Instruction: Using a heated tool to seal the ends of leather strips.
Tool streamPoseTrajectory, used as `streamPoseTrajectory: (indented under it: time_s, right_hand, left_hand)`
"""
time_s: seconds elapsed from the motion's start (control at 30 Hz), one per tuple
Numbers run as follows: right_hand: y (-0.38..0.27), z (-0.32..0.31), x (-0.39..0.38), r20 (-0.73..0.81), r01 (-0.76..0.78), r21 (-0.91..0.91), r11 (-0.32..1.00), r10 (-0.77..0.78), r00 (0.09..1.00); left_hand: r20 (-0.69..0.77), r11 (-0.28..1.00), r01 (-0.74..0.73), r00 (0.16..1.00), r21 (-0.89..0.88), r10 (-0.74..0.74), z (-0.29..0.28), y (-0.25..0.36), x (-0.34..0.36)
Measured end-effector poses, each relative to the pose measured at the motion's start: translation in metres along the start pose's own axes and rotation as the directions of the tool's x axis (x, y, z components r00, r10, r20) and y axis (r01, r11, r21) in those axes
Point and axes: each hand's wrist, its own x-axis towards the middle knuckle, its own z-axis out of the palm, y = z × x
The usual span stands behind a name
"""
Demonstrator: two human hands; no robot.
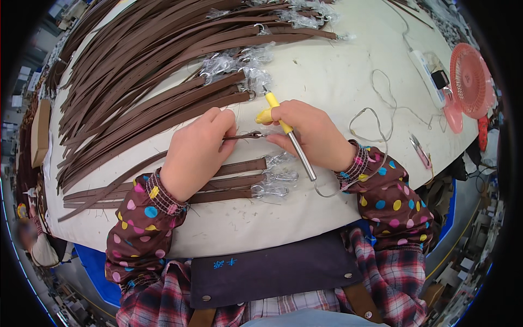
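My left hand [200, 150] pinches a dark brown strap [242, 136] near its hardware end, the strap's tail trailing to the lower left across the table. A small metal clasp [262, 135] shows at that end, close to the thumb and fingertips of my right hand [316, 133]. That hand is closed around a corded soldering iron [295, 144] with a yellow grip and a silver shaft. Its thin tip points up and away from the strap; the cord leaves the lower end. Whether my right fingertips touch the clasp I cannot tell.
Several straps [239, 181] with plastic-wrapped hooks lie just nearer me. A big heap of brown straps [136, 65] covers the far left of the pale table [327, 65]. To the right are a pink fan [469, 80], a power strip [426, 76], loose cord and thread snips [419, 151].
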Motion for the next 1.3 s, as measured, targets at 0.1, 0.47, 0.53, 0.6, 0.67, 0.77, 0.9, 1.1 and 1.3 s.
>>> streamPoseTrajectory:
  time_s: [0.1,0.47,0.53,0.6,0.67,0.77,0.9,1.1,1.3]
  right_hand:
    - [0.001,-0.003,0.001,0.088,0.073,-0.058,0.996,-0.067,0.994]
    - [-0.007,0.004,0.0,-0.087,-0.07,0.229,0.971,0.092,0.992]
    - [-0.008,0.007,0.0,-0.105,-0.115,0.433,0.894,0.177,0.979]
    - [-0.01,0.009,-0.001,0.059,-0.302,0.518,0.8,0.319,0.946]
    - [-0.012,0.014,0.001,0.012,-0.288,0.485,0.826,0.323,0.946]
    - [-0.012,0.019,0.003,-0.003,-0.311,0.441,0.842,0.348,0.938]
    - [-0.014,0.018,0.005,0.048,-0.361,0.386,0.849,0.372,0.927]
    - [-0.013,0.019,0.003,0.077,-0.358,0.344,0.868,0.354,0.932]
    - [-0.013,0.019,0.003,0.061,-0.337,0.312,0.888,0.335,0.94]
  left_hand:
    - [0.061,1.0,-0.012,0.998,-0.019,0.013,-0.002,-0.003,-0.008]
    - [0.133,0.964,0.035,0.991,-0.265,0.0,0.004,-0.003,0.001]
    - [0.115,0.928,0.015,0.993,-0.371,0.03,0.007,-0.007,0.002]
    - [0.13,0.914,0.039,0.991,-0.404,0.015,0.004,-0.008,0.003]
    - [0.147,0.898,0.062,0.989,-0.436,0.003,0.002,-0.009,0.004]
    - [0.225,0.849,0.173,0.972,-0.5,-0.065,0.0,-0.009,0.004]
    - [0.273,0.782,0.265,0.954,-0.564,-0.126,-0.001,-0.007,0.003]
    - [0.219,0.816,0.192,0.972,-0.546,-0.082,0.0,-0.008,0.002]
    - [0.224,0.821,0.192,0.971,-0.539,-0.08,-0.001,-0.007,0.003]
